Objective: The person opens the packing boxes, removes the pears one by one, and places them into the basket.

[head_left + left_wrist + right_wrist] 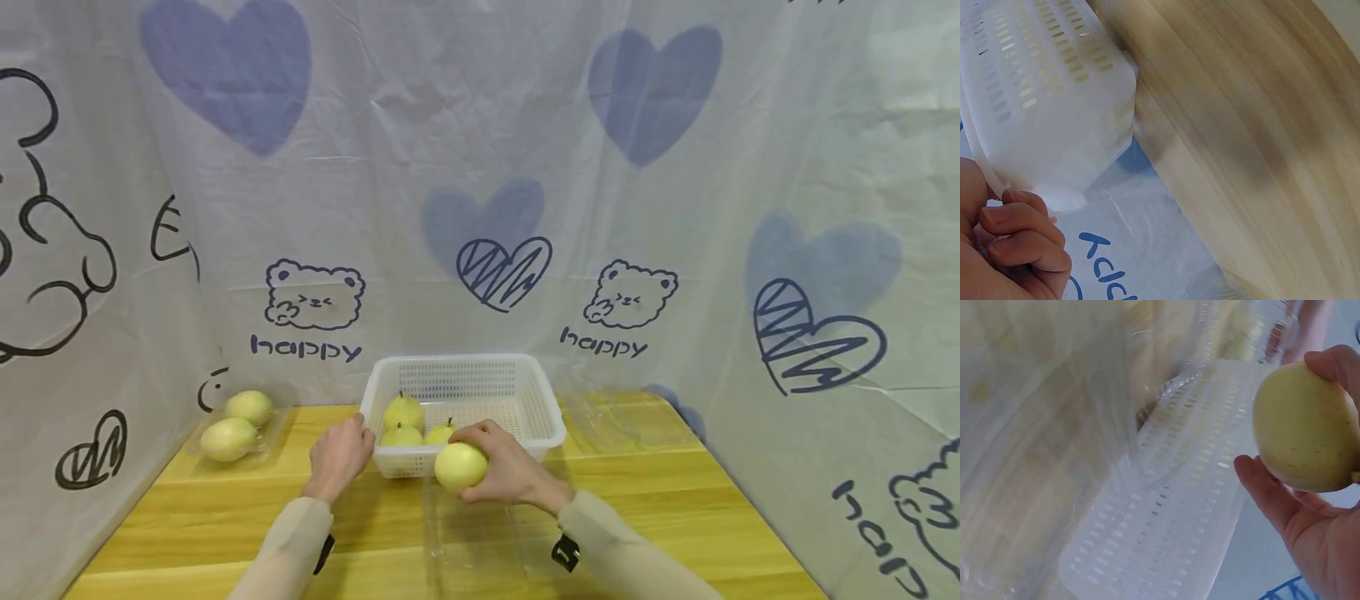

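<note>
A yellow pear (461, 466) is held in my right hand (504, 467), just in front of the white plastic basket (551, 421). In the right wrist view the thumb and fingers curve round this pear (1304, 428). My left hand (341, 454) grips the basket's rim at its left front side. Curled fingertips of the left hand (1016, 244) meet the rim of the basket (1079, 144) in the left wrist view. Inside the basket, on its left side, sit three pears (405, 412) with stems showing.
At the table's left back, two pale yellow fruits (228, 439) lie in a clear plastic tray (276, 429). A clear container (472, 542) stands in front of the basket, and more clear plastic (630, 425) lies to its right. A printed curtain (450, 125) encloses the wooden table (172, 517).
</note>
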{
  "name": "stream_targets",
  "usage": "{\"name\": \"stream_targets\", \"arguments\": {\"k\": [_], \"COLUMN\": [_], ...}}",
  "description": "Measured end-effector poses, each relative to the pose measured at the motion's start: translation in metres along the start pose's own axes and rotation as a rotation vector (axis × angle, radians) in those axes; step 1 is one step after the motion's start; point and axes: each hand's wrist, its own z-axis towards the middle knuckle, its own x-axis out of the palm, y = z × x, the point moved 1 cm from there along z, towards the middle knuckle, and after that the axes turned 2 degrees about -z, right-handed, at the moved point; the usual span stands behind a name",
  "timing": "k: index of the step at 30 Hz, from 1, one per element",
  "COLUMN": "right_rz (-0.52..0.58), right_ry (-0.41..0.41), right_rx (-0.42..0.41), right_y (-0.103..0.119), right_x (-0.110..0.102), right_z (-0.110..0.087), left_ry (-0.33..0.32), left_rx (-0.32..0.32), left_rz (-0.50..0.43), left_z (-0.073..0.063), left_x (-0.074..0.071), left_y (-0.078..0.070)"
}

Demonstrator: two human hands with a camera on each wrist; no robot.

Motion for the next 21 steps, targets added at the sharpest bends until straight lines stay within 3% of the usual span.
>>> {"name": "stream_targets", "arguments": {"k": [4, 10, 18, 21], "right_rz": [0.104, 0.162, 0.294, 0.259], "right_ry": [-0.096, -0.214, -0.275, -0.279], "right_rx": [-0.011, 0.036, 0.234, 0.268], "right_y": [-0.007, -0.02, -0.044, -0.052], "right_x": [-0.003, -0.009, -0.01, -0.007], "right_z": [0.005, 0.018, 0.03, 0.035], "left_ry": [0.0, -0.003, -0.018, -0.017], "left_rx": [0.001, -0.002, 0.012, 0.005], "left_rz": [0.0, 0.001, 0.012, 0.012], "left_z": [0.0, 0.0, 0.0, 0.0], "left_x": [0.001, 0.0, 0.001, 0.001], "left_y": [0.001, 0.0, 0.0, 0.001]}}
